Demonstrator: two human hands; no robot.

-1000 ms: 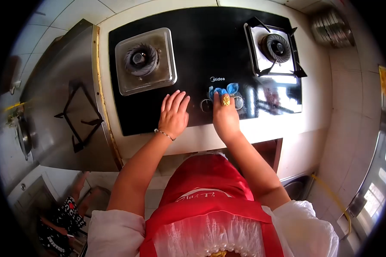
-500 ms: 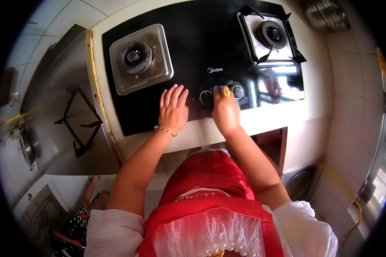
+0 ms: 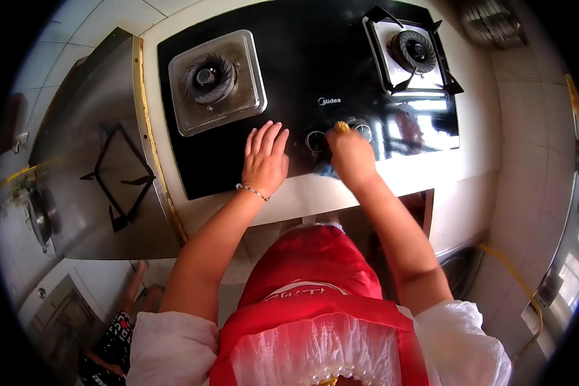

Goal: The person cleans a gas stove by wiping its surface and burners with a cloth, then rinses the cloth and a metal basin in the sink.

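Black glass hob, set at 12 o'clock from view centre. Steel-trayed burner, mounted on it at 11 o'clock. Left hand, laid at 11 o'clock on the hob's front part, released, fingers extended. Right hand, placed at 2 o'clock, clenched on a blue cloth. Cloth, mostly hidden, is seen at that hand's 8 o'clock. Control knob, sited at its 10 o'clock.

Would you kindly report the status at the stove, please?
Left hand on black cooktop. Right hand over blue cloth, cloth mostly hidden. Control knobs close by.
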